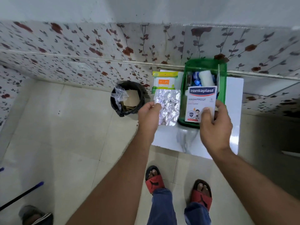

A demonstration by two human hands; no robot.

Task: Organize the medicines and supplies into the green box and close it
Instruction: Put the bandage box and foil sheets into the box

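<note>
The green box (222, 78) stands open on a white table (232, 111), its lid tilted back toward the wall. Inside lie a white bandage roll (206, 77) and blue items (196, 81). My right hand (214, 125) grips a white Hansaplast plaster packet (200, 103) held over the near end of the box. My left hand (148, 114) pinches a silver foil tablet strip (168, 106) just left of the box. A pack of cotton buds (164, 82) with an orange label lies on the table behind the strip.
A black bin (128, 98) with a plastic liner and cardboard stands on the tiled floor left of the table. A floral-patterned wall runs behind. A dark stick (21, 196) lies at the lower left. My feet in red sandals (155, 180) stand before the table.
</note>
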